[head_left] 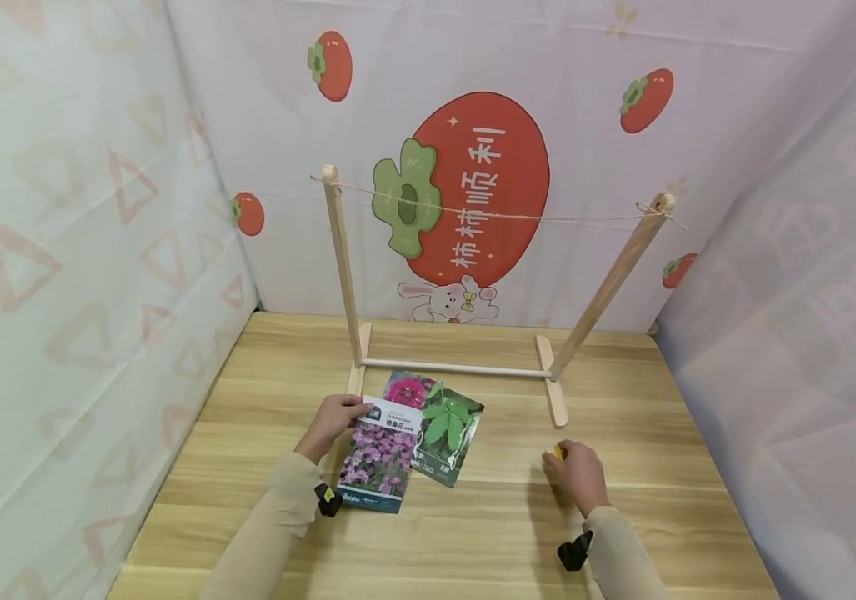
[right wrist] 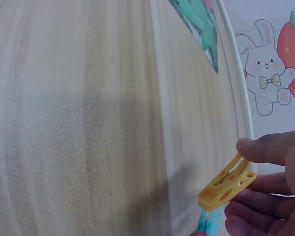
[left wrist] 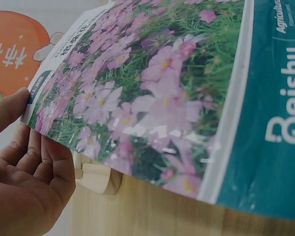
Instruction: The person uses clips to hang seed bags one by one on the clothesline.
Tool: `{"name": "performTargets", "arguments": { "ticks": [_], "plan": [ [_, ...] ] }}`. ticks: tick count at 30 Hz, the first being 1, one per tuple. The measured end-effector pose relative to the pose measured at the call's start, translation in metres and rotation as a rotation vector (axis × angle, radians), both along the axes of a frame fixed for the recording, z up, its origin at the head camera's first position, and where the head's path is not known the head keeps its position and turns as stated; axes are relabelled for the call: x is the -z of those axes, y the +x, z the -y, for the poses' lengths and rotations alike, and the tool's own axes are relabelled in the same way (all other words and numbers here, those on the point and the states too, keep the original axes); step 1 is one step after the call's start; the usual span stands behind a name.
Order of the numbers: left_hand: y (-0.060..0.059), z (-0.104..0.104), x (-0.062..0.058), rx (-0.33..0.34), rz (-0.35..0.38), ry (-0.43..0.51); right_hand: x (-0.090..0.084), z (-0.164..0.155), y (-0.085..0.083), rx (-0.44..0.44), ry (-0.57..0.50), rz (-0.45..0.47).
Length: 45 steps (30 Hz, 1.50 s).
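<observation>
At the left of the head view, my left hand (head_left: 332,423) pinches the upper left edge of a seed packet (head_left: 375,457) with pink flowers. The left wrist view shows this packet (left wrist: 162,103) tilted, the thumb on its front and the fingers behind. A green-leaf packet (head_left: 448,429) and a packet with a magenta flower (head_left: 405,391) lie on the table, partly covered. On the right, my right hand (head_left: 580,477) holds a yellow clothespin (right wrist: 226,187) by its handle end, between thumb and fingers; its jaw end points away from the hand.
Behind the packets stands a wooden frame with a left post (head_left: 342,267), a right post (head_left: 611,283) and a white bottom bar (head_left: 458,367). A thin string (head_left: 503,217) joins the post tops. Something light blue (right wrist: 214,221) shows partly below the clothespin. Printed cloth walls surround the table.
</observation>
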<state>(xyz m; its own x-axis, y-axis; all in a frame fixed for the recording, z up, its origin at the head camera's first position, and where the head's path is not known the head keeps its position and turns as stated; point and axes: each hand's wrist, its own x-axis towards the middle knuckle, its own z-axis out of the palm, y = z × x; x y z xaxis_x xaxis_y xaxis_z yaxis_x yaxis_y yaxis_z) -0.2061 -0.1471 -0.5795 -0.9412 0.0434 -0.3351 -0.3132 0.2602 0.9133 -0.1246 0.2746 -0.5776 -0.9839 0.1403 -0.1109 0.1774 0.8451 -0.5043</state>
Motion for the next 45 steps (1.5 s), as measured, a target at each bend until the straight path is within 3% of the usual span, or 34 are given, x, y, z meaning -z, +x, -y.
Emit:
{"name": "performTargets", "arguments": {
  "ticks": [9, 15, 23, 35, 45],
  "plan": [
    [0.0, -0.004, -0.016, -0.005, -0.041, -0.031, -0.018, 0.005, -0.01, 0.039, -0.116, -0.071],
    [-0.001, -0.008, -0.029, -0.027, -0.051, -0.016, -0.038, -0.004, -0.02, 0.077, -0.179, -0.015],
    [-0.003, -0.011, -0.05, -0.059, -0.08, 0.028, -0.062, -0.003, -0.03, 0.069, -0.16, -0.075],
    [-0.005, -0.011, -0.06, -0.081, -0.099, 0.022, -0.078, 0.005, -0.035, 0.037, -0.187, -0.171],
    [-0.012, -0.009, -0.076, -0.095, -0.138, 0.03, -0.096, 0.006, -0.042, 0.018, -0.21, -0.176]
  ]
}}
